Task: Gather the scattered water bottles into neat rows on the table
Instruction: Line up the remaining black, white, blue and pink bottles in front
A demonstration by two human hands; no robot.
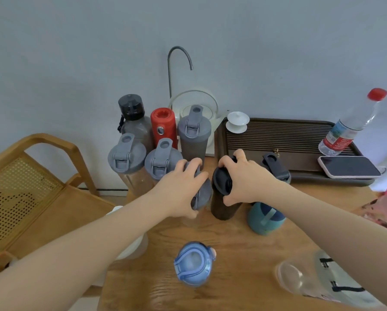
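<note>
A plain grey wall [277, 52] backs a wooden counter [244, 248], with a cane chair [31, 187] at its left and a dark slatted tray [277, 140] at its right carrying a phone [349, 166] and a red-capped plastic bottle [354, 122], label unreadable. Five bottles stand clustered at the back, among them a red flask [163, 126]. The left hand [181, 189] has its fingers wrapped over a grey-lidded bottle [202, 194]; the right hand [248, 180] has its fingers curled round a dark bottle [224, 198] just beside it. A teal bottle [265, 218] and a blue bottle [193, 264] stand nearer.
</note>
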